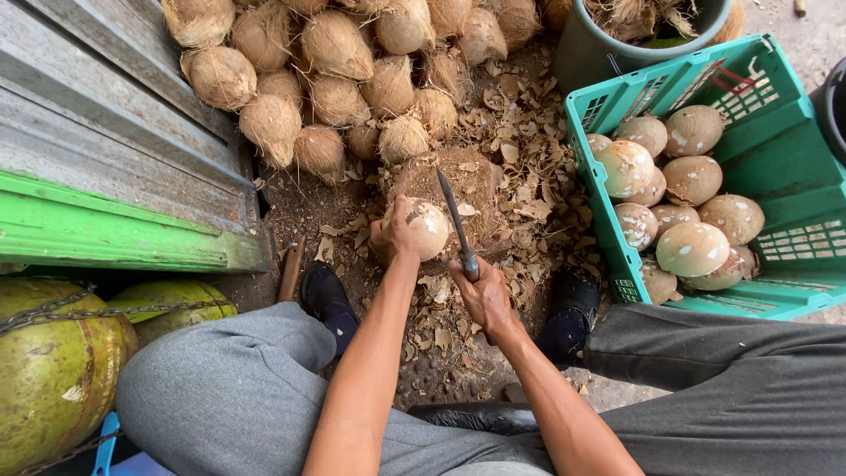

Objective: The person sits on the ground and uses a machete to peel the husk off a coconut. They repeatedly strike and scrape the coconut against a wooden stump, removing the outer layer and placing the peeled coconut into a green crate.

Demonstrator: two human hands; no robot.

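My left hand (394,236) grips a partly peeled coconut (426,227), pale and brown, pressed against a wooden chopping block (458,181). My right hand (483,295) is closed round the handle of a long narrow knife (456,219). The blade points up and away, its edge beside the coconut's right side. Shell chips lie all round the block.
A heap of husked fibrous coconuts (335,62) lies beyond the block. A green plastic crate (775,132) at right holds several peeled coconuts. A grey bucket (608,44) stands behind it. Green coconuts (53,370) sit at lower left beside a green-edged metal wall (106,176).
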